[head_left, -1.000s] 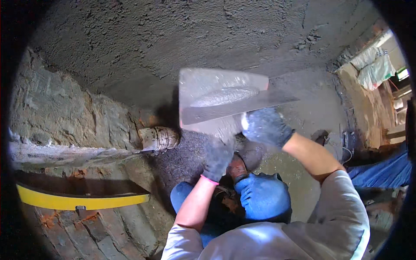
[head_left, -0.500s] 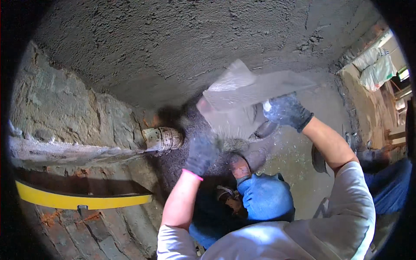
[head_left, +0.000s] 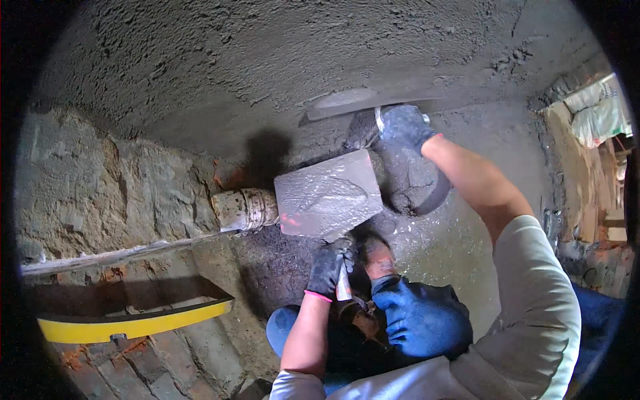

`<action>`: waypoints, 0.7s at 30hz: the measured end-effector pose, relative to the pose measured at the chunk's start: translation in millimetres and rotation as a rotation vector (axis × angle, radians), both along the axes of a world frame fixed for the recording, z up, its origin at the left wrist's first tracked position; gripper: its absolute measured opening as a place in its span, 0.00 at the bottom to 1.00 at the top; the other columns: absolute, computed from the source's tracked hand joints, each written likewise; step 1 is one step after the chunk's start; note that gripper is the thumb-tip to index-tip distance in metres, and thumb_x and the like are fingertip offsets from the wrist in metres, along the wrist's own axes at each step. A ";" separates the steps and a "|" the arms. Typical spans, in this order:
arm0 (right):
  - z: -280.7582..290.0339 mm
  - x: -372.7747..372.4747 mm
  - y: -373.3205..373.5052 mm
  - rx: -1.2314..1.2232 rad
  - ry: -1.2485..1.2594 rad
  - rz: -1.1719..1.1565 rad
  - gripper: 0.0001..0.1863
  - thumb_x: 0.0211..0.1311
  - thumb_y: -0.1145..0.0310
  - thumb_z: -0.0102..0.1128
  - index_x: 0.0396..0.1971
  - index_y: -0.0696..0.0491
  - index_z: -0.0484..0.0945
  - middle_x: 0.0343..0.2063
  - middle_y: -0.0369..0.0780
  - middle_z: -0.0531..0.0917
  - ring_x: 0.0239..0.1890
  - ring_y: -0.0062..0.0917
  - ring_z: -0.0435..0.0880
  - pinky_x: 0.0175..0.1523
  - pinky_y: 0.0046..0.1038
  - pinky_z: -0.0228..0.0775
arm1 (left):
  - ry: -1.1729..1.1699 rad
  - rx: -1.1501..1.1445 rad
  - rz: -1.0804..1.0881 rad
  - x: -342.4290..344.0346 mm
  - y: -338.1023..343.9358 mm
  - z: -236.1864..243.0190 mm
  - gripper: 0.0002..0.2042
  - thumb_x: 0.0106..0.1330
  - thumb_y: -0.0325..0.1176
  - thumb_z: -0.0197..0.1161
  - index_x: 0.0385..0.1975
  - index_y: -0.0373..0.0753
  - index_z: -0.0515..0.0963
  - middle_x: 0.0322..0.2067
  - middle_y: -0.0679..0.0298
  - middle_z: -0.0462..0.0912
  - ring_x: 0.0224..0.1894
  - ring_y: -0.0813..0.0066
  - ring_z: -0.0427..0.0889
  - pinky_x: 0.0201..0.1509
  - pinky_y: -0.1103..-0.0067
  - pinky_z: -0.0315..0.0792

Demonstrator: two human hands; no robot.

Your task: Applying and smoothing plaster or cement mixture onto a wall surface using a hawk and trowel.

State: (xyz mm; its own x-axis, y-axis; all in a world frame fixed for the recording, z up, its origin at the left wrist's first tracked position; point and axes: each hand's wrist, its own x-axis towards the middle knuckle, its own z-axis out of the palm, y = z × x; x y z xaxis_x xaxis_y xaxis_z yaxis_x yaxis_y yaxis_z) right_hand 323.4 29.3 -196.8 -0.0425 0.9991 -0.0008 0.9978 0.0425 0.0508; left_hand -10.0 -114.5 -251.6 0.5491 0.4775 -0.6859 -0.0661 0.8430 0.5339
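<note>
In the head view, your right hand [head_left: 403, 127], in a dark glove, was closed around the pale handle of a trowel with a long, flat grey metal blade [head_left: 363, 107]. That blade lay just beyond your knuckles, reaching mostly to the left of them; its long axis ran nearly left to right, the left end slightly lower. It appeared to rest along the foot of the rough grey mortar-coated wall [head_left: 200, 73], though full contact could not be told. Your right hand was the nearer one to that wall.

Your left hand [head_left: 330, 267], dark-gloved with a pink cuff, had its fingers wrapped around the grip of a flat, angular grey board smeared with wet mortar [head_left: 303, 190]. The board sat directly ahead of that hand, below and left of the blade and apart from it, its left edge near the stubby, dirty off-white pipe [head_left: 247, 209].
</note>
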 end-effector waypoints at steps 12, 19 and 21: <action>115.9 -10.2 -13.3 0.133 -0.193 0.190 0.19 0.55 0.64 0.52 0.45 0.57 0.73 0.24 0.41 0.80 0.23 0.35 0.79 0.29 0.42 0.70 | 0.138 0.605 -0.188 7.7 4.2 -6.1 0.07 0.67 0.36 0.46 0.29 0.44 0.70 0.20 0.71 0.70 0.20 0.80 0.69 0.21 0.83 0.65; 7.1 -66.6 -10.2 0.407 -0.015 0.154 0.15 0.52 0.68 0.53 0.38 0.58 0.78 0.34 0.49 0.81 0.39 0.41 0.79 0.45 0.42 0.72 | 0.155 0.782 -0.136 14.8 3.5 -7.8 0.06 0.66 0.33 0.49 0.26 0.44 0.70 0.17 0.70 0.68 0.17 0.79 0.68 0.18 0.82 0.64; -9.4 -80.2 4.0 0.319 -0.145 0.228 0.15 0.52 0.67 0.51 0.37 0.58 0.79 0.28 0.47 0.81 0.33 0.40 0.80 0.42 0.44 0.71 | 0.020 0.052 0.206 16.0 6.1 2.8 0.07 0.64 0.33 0.53 0.24 0.44 0.72 0.15 0.69 0.70 0.14 0.77 0.68 0.16 0.81 0.64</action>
